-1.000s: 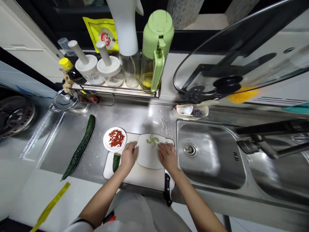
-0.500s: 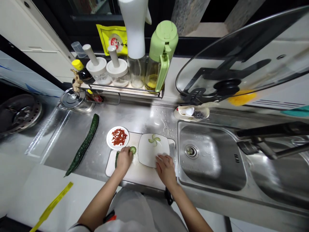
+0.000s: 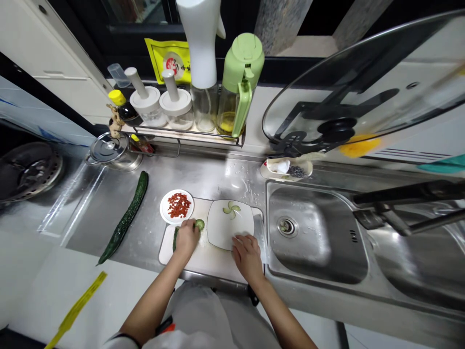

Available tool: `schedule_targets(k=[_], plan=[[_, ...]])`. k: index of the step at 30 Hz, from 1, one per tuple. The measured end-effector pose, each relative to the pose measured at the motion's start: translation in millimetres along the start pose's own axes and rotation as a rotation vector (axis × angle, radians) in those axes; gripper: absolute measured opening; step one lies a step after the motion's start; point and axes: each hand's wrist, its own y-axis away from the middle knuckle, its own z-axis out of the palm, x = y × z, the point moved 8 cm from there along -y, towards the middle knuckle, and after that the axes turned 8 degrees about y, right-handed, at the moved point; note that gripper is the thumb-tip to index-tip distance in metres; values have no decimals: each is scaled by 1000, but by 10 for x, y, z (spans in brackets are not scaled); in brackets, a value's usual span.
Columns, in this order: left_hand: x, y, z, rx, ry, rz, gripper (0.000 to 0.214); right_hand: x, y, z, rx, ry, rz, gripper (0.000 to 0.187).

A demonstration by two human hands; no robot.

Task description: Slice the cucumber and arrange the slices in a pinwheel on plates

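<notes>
My left hand [image 3: 186, 240] is closed around a short piece of cucumber [image 3: 199, 224] on the white cutting board [image 3: 207, 261]. Its cut end faces the square white plate [image 3: 230, 231]. That plate lies on the board and holds three thin cucumber slices [image 3: 231, 209] near its far edge. My right hand [image 3: 247, 254] rests at the plate's near edge with fingers curled; what it holds, if anything, is hidden. A black knife handle [image 3: 253, 294] pokes out beneath that wrist at the counter's front edge.
A small round dish of red goji berries [image 3: 177, 206] touches the board's far left corner. A whole cucumber [image 3: 125, 218] lies on the steel counter to the left. The sink [image 3: 316, 232] is on the right. A rack of jars and oil bottles [image 3: 189, 106] stands behind.
My left hand left the plate's edge and closed on the cucumber piece. My right hand drew back from the slices to the plate's near edge. The view shifted slightly.
</notes>
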Motion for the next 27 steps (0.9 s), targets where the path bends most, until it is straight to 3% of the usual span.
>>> schedule_targets(k=[27], plan=[[65, -61, -34, -22, 123, 7, 10, -18, 44, 23, -51, -22, 8, 25]])
